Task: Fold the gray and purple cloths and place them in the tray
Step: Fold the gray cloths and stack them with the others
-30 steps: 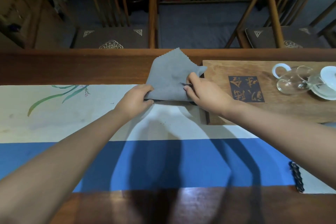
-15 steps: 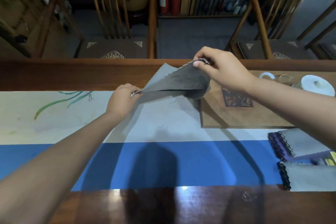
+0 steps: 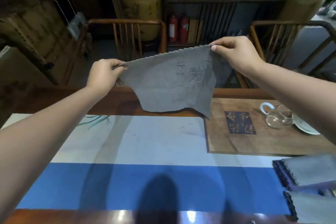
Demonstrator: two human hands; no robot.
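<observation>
- The left hand (image 3: 103, 76) and the right hand (image 3: 236, 54) each pinched a top corner of the gray cloth (image 3: 171, 83).
- It hung above the table (image 3: 54, 96), near the tray (image 3: 236, 143).
- Keeping the corners level and pulled tight would probably help it fold neatly.

Gray cloth (image 3: 169, 85) unfolded, hanging in air above wooden tray (image 3: 254, 142), folded cloths (image 3: 312, 171) beside tray

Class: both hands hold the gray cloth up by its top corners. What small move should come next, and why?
Probably lower the gray cloth flat onto the table runner: left hand and right hand pinch its corners, it hangs unfolded.
</observation>
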